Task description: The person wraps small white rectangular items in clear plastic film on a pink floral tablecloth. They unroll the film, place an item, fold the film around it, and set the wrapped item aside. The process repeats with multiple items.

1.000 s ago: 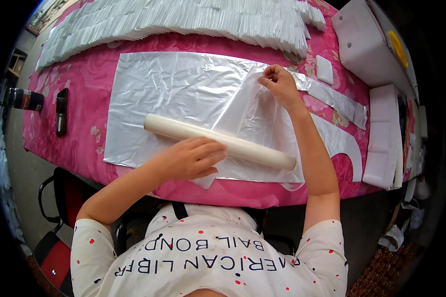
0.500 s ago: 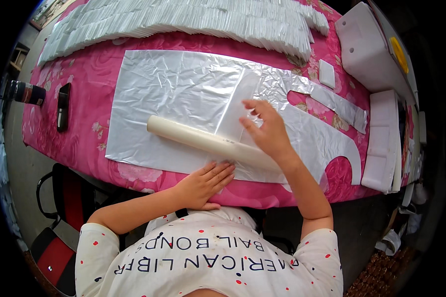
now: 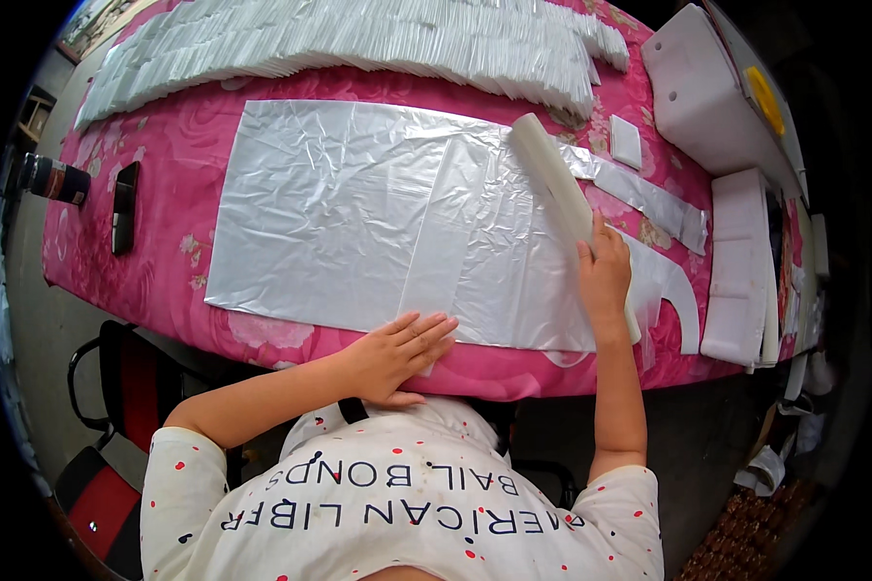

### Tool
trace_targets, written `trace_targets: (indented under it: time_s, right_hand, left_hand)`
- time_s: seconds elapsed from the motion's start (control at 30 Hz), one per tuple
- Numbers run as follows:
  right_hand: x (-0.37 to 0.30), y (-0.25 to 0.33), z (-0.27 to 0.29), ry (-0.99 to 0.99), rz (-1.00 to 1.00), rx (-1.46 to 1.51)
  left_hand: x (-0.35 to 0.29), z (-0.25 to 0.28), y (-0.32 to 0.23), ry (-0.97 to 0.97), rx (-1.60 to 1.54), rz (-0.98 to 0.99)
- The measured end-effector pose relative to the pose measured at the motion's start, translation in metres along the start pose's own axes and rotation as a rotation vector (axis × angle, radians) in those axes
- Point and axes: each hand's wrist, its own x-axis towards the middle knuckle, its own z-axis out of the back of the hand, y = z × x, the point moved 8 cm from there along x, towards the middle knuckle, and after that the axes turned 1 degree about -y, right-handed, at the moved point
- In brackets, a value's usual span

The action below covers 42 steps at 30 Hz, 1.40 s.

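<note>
A white plastic vest-type bag [image 3: 305, 213] lies spread over the table, its cut handle loops toward the right. A flat translucent strip [image 3: 443, 218] runs across its middle. My left hand [image 3: 402, 353] rests flat at the bag's front edge, fingers stretched out, holding nothing. Over the right part of the bag, a cream-coloured pipe [image 3: 549, 174] lies slanted from far left to near right. My right hand [image 3: 606, 276] is closed round its nearer half, and the palm side is hidden.
Dense rows of folded white bags [image 3: 339, 44] line the far side of the pink flowered tablecloth [image 3: 155, 261]. A phone [image 3: 124, 208] and a dark jar [image 3: 56, 180] are at left. A small white packet [image 3: 625, 142] and white foam boxes [image 3: 741, 266] stand right.
The pipe has moved from the middle of the bag to its right part and turned steeper. My right hand, previously above the bag, now grips it. My left hand has barely moved.
</note>
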Motion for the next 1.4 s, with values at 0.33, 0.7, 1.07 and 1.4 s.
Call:
trace_targets:
  time_s: [0.33,0.7,1.07,1.4]
  right_hand:
    - [-0.068,0.138,-0.009,0.28,0.469,0.34]
    - [0.048,0.148,-0.061,0.029,0.521,0.283]
    - [-0.004,0.155,-0.033,0.233,0.623,0.56]
    - [-0.245,0.1,0.022,1.086,0.091,0.734]
  left_hand:
    - [0.0,-0.025,-0.017,0.068,0.243,0.109]
    - [-0.006,-0.029,-0.023,-0.038,0.235,0.081]
    - [-0.026,-0.019,-0.017,-0.071,0.085,-0.07]
    - [-0.025,-0.014,-0.016,0.0,0.004,-0.017]
